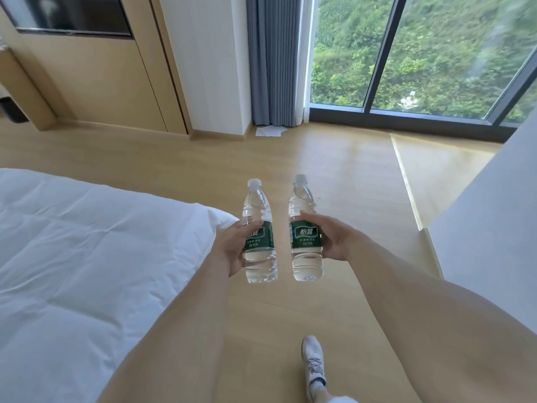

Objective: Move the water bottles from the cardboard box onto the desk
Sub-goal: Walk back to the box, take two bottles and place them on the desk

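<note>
Above wood floor [334,170], upright bottles [305,228].

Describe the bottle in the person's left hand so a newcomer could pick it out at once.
Start at the white bed; just past its corner, two bottles are held upright over the wooden floor. The left bottle is the one nearer the bed, gripped by the left hand, its label partly covered by the thumb, unlike the right bottle.

The single head-worn camera is looking forward and down from standing height, sitting close above both outstretched forearms, taking in the pale wooden plank floor [334,170] and facing the tall dark-framed glass window [406,53].
</note>
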